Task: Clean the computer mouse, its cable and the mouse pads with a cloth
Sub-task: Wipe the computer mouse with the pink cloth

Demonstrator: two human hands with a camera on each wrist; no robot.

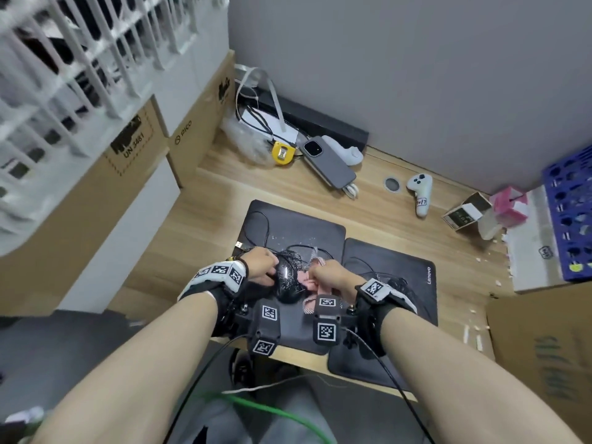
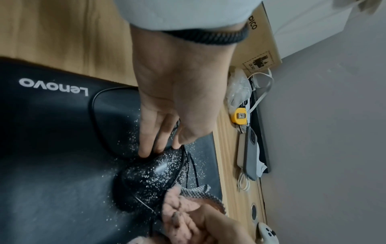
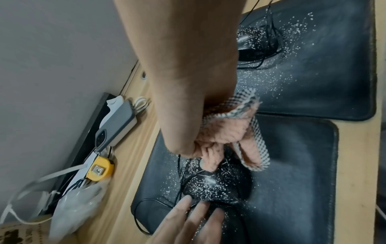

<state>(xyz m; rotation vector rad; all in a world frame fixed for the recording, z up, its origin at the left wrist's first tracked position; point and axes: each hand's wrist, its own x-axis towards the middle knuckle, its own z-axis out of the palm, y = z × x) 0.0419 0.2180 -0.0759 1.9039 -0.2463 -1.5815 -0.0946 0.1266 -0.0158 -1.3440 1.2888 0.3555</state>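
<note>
A black mouse [image 1: 286, 280] speckled with white crumbs lies on the left black mouse pad [image 1: 288, 225]. My left hand [image 1: 270, 270] rests straight fingertips [image 2: 146, 151] against the mouse's left side [image 2: 150, 178]. My right hand [image 1: 323, 274] grips a bunched pink cloth [image 3: 225, 132] with a checked edge and holds it on the mouse [image 3: 215, 184]. The thin black cable [image 2: 94, 115] loops over the pad and across the mouse. A second dusty black mouse [image 3: 254, 41] sits on the right pad [image 1: 400, 261], also strewn with crumbs.
On the wooden desk behind the pads lie a grey phone [image 1: 328, 161], a yellow tape measure [image 1: 282, 153], a white controller [image 1: 419, 193] and tangled cables. Cardboard boxes [image 1: 96, 193] stand at the left; a blue crate [image 1: 570, 216] and boxes at the right.
</note>
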